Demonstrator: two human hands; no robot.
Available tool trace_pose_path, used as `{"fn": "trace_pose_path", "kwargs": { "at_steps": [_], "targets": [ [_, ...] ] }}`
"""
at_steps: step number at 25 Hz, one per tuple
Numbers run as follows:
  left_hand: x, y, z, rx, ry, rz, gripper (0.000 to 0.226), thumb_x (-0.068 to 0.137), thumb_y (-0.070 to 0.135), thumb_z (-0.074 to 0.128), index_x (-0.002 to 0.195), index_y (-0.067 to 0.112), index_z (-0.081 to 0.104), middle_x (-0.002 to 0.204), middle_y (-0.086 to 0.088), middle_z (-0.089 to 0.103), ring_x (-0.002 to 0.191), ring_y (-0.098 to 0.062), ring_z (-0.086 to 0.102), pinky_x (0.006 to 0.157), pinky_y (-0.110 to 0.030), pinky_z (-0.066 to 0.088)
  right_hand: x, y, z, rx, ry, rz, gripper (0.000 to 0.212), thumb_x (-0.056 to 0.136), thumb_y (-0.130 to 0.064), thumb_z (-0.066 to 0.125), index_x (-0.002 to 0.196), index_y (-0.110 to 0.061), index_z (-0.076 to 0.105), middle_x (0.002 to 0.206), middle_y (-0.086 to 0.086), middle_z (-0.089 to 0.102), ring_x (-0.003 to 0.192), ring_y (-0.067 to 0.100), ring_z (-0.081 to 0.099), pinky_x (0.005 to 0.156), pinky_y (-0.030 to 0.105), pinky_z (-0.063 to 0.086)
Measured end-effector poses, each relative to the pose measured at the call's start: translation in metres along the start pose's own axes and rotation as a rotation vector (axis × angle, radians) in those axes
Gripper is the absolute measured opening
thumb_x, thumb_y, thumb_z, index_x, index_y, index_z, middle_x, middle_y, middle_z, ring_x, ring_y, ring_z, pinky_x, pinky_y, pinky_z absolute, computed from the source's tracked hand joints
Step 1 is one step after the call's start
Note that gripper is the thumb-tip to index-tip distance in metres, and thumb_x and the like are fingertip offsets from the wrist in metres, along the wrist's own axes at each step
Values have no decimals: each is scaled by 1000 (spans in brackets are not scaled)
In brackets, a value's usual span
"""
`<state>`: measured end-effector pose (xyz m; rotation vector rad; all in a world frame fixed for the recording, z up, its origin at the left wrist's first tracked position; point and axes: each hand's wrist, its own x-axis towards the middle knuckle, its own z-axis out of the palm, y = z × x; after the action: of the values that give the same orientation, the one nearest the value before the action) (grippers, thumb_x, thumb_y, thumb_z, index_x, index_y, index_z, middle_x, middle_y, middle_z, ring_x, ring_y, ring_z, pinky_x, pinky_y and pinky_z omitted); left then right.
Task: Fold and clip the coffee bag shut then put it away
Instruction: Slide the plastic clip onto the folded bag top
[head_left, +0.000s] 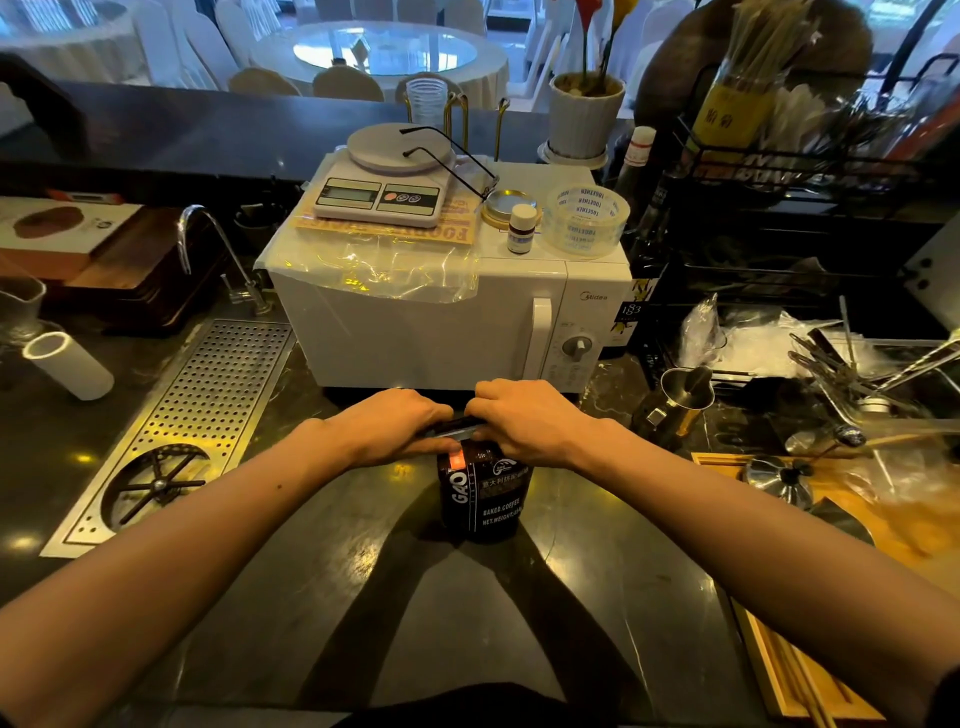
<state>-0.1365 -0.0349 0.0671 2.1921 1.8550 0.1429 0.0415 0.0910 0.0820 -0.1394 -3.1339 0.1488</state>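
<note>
A black coffee bag (483, 499) with white lettering stands upright on the dark counter, in front of the microwave. My left hand (395, 428) and my right hand (530, 421) both grip the bag's folded top from either side, knuckles up. The top edge shows as a thin dark strip between my fingers. No clip is visible; my hands hide most of the fold.
A white microwave (441, 322) stands right behind the bag, carrying a kitchen scale (384, 192), glasses and a tape roll (584, 218). A perforated metal drip tray (208, 405) lies to the left. A steel pitcher (683, 397) and a wooden tray (789, 670) sit to the right.
</note>
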Motion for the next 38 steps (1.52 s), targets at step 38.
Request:
{"fn": "trace_pose_path", "kwargs": {
  "at_steps": [38],
  "targets": [
    [-15, 25, 57, -1204, 675, -536, 10, 82, 8, 72, 90, 12, 70, 91, -1, 71, 82, -2, 69, 73, -20, 55, -50, 15, 52, 985, 491, 522, 20, 92, -7, 61, 109, -15, 67, 103, -3, 70, 98, 12, 66, 85, 38, 58]
  ]
}}
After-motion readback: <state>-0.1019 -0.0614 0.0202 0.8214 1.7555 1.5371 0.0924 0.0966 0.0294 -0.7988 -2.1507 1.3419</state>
